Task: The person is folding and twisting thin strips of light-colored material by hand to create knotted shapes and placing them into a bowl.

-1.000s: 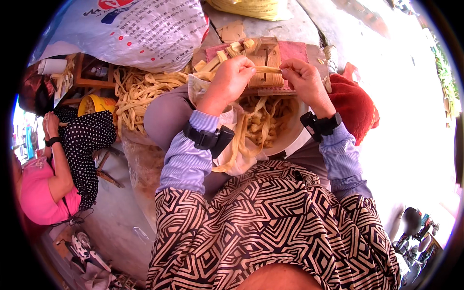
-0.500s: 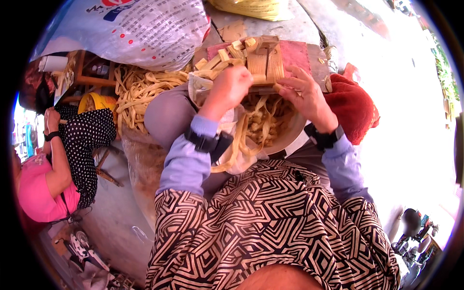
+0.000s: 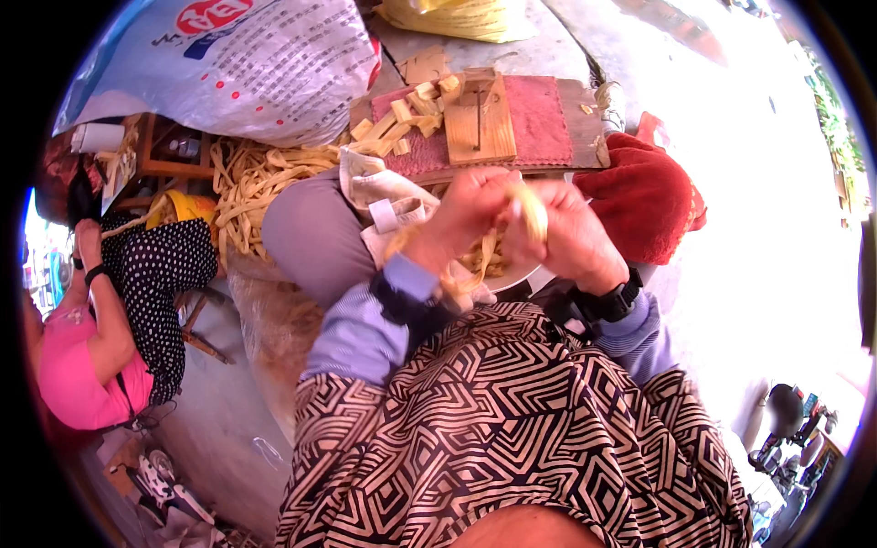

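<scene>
My left hand (image 3: 457,224) and my right hand (image 3: 580,242) are close together over my lap, fingers closed and blurred by motion. Between them a pale yellow, ribbon-like strip (image 3: 532,212) is bent into a loop, gripped by both. More strip (image 3: 457,285) trails below my left hand. Under the hands is a white bowl (image 3: 521,277), mostly hidden, with similar strips inside. Just beyond lies a wooden board (image 3: 589,119) covered with red cloth (image 3: 545,114). On it sit a wooden block (image 3: 493,132) with a dark slot or blade, and several short yellow pieces (image 3: 393,128).
A heap of long strips (image 3: 251,187) lies left of my knee, below a big printed plastic sack (image 3: 274,73). At the left sits a person in pink (image 3: 91,365) beside a yellow bucket (image 3: 190,208). Red cloth (image 3: 644,196) covers my right knee.
Both hands have come back from the block toward my lap and closer together, with the strip now looped between them. The view has shifted slightly.
</scene>
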`<state>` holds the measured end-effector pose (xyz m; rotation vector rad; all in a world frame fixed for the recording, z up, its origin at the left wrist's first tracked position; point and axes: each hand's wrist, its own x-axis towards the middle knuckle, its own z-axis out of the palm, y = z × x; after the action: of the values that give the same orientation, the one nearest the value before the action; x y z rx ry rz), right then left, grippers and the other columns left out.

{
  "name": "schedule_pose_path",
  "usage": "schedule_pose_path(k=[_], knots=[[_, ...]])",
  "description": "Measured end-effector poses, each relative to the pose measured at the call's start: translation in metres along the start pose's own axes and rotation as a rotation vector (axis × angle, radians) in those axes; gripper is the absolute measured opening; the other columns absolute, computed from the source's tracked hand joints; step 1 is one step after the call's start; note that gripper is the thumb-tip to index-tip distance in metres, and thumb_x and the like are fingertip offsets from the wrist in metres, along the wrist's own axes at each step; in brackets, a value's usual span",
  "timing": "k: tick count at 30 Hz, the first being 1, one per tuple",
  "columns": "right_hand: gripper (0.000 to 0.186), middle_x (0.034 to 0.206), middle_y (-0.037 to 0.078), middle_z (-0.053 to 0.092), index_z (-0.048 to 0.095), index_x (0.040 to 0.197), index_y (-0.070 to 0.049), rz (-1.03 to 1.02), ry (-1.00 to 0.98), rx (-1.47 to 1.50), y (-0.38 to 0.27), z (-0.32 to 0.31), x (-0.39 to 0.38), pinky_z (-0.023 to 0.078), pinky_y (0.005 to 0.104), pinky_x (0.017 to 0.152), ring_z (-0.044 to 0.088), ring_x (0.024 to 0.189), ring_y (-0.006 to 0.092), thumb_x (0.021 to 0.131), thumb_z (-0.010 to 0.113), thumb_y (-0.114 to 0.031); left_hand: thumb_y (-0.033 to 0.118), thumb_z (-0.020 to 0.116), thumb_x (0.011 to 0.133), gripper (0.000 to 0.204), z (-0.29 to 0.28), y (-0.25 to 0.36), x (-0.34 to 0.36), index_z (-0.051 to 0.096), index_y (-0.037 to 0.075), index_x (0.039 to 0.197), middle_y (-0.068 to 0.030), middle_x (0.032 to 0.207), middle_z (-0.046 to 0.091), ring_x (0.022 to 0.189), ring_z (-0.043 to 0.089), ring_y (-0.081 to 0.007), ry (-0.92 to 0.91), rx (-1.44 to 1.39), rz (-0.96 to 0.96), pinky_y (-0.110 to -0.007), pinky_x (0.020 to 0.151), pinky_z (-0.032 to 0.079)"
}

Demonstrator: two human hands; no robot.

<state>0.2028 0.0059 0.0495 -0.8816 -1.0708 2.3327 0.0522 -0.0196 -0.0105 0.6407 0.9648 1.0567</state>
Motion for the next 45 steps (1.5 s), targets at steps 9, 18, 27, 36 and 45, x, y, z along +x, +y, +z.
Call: schedule_pose_path(k=[9, 18, 27, 36, 45], knots=[[0.021, 0.080, 0.015, 0.066, 0.069, 0.102, -0.011, -0.507, 0.554, -1.148, 0.021, -0.030, 0.009, 0.051, 0.0362, 0.057, 0.064, 0.066, 0.0328, 0.084, 0.060, -0.008, 0.015, 0.059, 0.091, 0.019, 0.018, -0.013, -0.007, 0.056, 0.006, 0.108, 0.0034, 0.071, 0.051, 0.050, 0.037, -0.0004, -0.118, -0.280, -0.106, -0.015, 0.044, 0.029], [0.025, 0.089, 0.009, 0.067, 0.067, 0.093, -0.006, -0.074, 0.416, -1.072, 0.042, -0.052, 0.017, 0.050, 0.0299, 0.062, 0.063, 0.070, 0.0210, 0.090, 0.061, -0.030, 0.002, 0.056, 0.084, 0.013, 0.002, -0.018, -0.009, 0.063, 0.002, 0.095, -0.0087, 0.078, 0.062, 0.063, 0.058, -0.0249, 0.200, 0.996, 0.662, -0.033, 0.058, 0.049], [0.020, 0.103, 0.002, 0.062, 0.065, 0.103, 0.001, -0.056, 0.226, 0.017, 0.059, -0.044, 0.023, 0.047, 0.0247, 0.080, 0.058, 0.094, 0.0112, 0.092, 0.058, -0.015, 0.007, 0.061, 0.080, 0.028, 0.014, -0.021, -0.012, 0.061, 0.001, 0.108, -0.0138, 0.102, 0.061, 0.088, 0.058, -0.0335, 0.245, 0.826, 0.759, -0.038, 0.077, 0.049], [0.013, 0.109, 0.005, 0.052, 0.066, 0.089, 0.003, -0.680, 0.529, -0.626, 0.047, -0.035, 0.022, 0.047, 0.0234, 0.077, 0.056, 0.091, 0.0131, 0.076, 0.066, 0.008, 0.019, 0.054, 0.094, 0.019, 0.009, -0.036, 0.004, 0.058, 0.002, 0.086, 0.0008, 0.063, 0.050, 0.058, 0.048, -0.0072, 0.332, 0.031, 0.062, -0.026, 0.053, 0.039], [0.048, 0.121, 0.002, 0.054, 0.054, 0.126, -0.004, -0.361, 0.343, -0.304, 0.030, -0.063, 0.009, 0.046, 0.0262, 0.087, 0.050, 0.107, 0.0125, 0.080, 0.069, -0.002, 0.015, 0.057, 0.090, 0.014, -0.009, -0.035, -0.049, 0.060, 0.002, 0.094, -0.0129, 0.076, 0.058, 0.067, 0.059, -0.0265, 0.280, 0.831, 0.376, -0.036, 0.060, 0.047]])
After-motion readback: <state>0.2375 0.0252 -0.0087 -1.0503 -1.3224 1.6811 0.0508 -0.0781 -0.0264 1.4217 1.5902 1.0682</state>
